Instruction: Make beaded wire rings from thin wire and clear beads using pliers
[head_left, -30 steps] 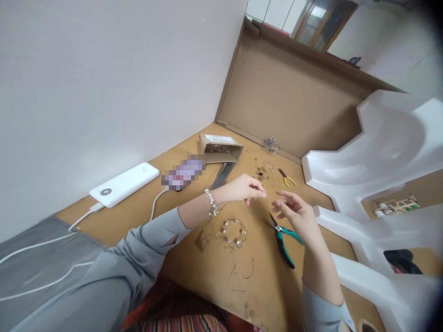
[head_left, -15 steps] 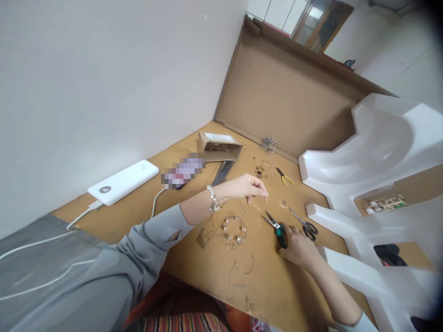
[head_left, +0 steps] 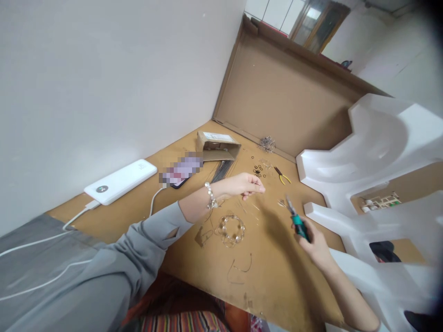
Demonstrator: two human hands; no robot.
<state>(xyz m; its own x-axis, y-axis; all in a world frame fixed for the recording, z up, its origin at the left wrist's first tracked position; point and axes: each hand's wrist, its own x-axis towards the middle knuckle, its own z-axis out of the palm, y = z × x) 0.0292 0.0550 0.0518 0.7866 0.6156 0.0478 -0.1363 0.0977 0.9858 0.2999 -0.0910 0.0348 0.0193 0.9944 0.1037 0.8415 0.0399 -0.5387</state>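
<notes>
My left hand (head_left: 249, 184) is held above the board with thumb and finger pinched together. A thin piece of wire is between the fingertips, barely visible now. My right hand (head_left: 313, 242) grips green-handled pliers (head_left: 298, 225), raised off the surface with the jaws pointing up and away. Below my left hand lies a ring of wire and clear beads (head_left: 231, 230). Short wire pieces (head_left: 254, 205) are scattered beside it. The scissors are mostly hidden behind the pliers and my right hand.
Yellow-handled pliers (head_left: 283, 176), small dark rings (head_left: 258, 170) and a tangled wire bundle (head_left: 267, 144) lie farther back. An open cardboard box (head_left: 221, 147) stands near a phone (head_left: 182, 171) and a white power bank (head_left: 121, 181). White foam (head_left: 377, 124) edges the right side.
My right hand has lifted the green-handled pliers off the board and moved slightly right. My left hand keeps its pinch in nearly the same place; the wire end shows less.
</notes>
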